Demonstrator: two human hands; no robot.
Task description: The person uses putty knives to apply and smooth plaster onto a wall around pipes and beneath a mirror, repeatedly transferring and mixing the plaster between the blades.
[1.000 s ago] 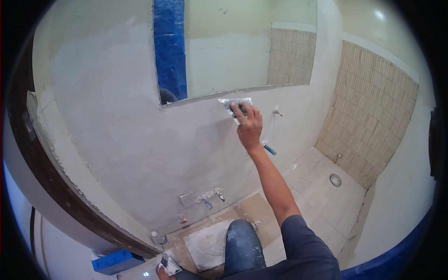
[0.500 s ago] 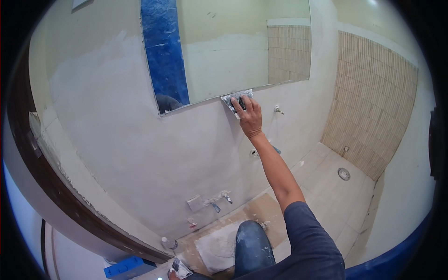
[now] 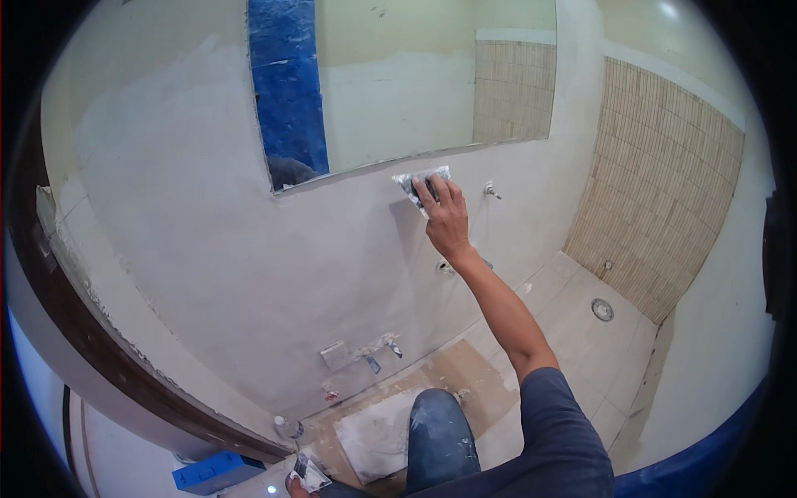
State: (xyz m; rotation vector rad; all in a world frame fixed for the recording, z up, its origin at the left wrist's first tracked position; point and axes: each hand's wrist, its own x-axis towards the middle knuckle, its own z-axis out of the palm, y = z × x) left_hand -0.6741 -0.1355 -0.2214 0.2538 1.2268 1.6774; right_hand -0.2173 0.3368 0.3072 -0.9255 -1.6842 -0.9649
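My right hand (image 3: pixel 448 220) reaches out and is closed on a broad putty knife (image 3: pixel 408 184) smeared with white plaster. Its blade sits just below the lower edge of the mirror (image 3: pixel 398 91), and a shadow falls on the plastered wall (image 3: pixel 249 249) beneath it. At the bottom of the view, my left hand (image 3: pixel 295 489) is partly cut off. The fingers there are closed on a second putty knife (image 3: pixel 315 477), its blade carrying white material.
Pipe fittings (image 3: pixel 491 192) and valves (image 3: pixel 383 353) stick out of the wall. A plaster-covered sheet (image 3: pixel 378 440) lies on cardboard (image 3: pixel 473 378) by my knee. Close to my left hand are a plastic bottle (image 3: pixel 288 427) and a blue box (image 3: pixel 212 471). A drain (image 3: pixel 602 310) sits in the tiled floor.
The right hand's putty knife has come down from the mirror's lower edge, leaving a gap. The whole view has shifted slightly. The left hand still holds its putty knife low down.
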